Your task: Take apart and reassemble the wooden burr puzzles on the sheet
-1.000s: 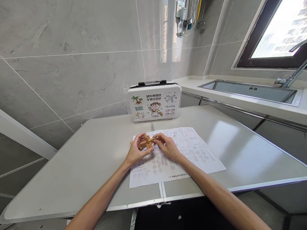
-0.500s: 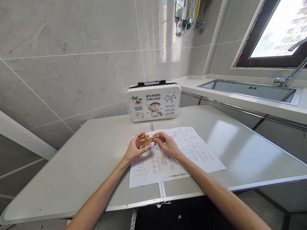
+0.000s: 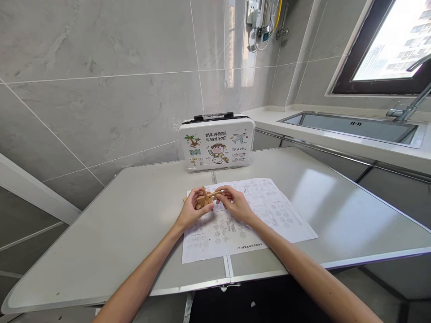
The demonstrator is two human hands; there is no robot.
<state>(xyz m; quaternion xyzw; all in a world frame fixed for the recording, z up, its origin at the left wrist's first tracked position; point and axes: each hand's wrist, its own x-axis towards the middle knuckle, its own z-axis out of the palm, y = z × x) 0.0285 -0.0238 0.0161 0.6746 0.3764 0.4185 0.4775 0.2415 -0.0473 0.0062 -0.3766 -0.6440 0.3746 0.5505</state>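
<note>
My left hand (image 3: 189, 216) is closed around a partly assembled wooden burr puzzle (image 3: 203, 198) of light brown notched bars. One bar of it stands up above the rest. Between the thumb and fingers of my right hand (image 3: 237, 207) is the right end of a wooden stick (image 3: 214, 194), whose left end meets the puzzle. Fingers cover part of the joint, so how deep the stick sits cannot be made out. Both hands are over a printed sheet (image 3: 242, 234) covered in small line drawings of puzzle pieces.
The sheet lies on a light grey folding table (image 3: 144, 193) with a centre seam. At its back stands a white cartoon-printed case (image 3: 217, 146) with a black handle, close to the tiled wall (image 3: 134, 107). To the right are a counter with a sink (image 3: 350, 128) and a faucet (image 3: 404, 110).
The puzzle has turned slightly in my left hand, and its upright bar leans a little differently. My right hand keeps its pinch on the stick with hardly any shift.
</note>
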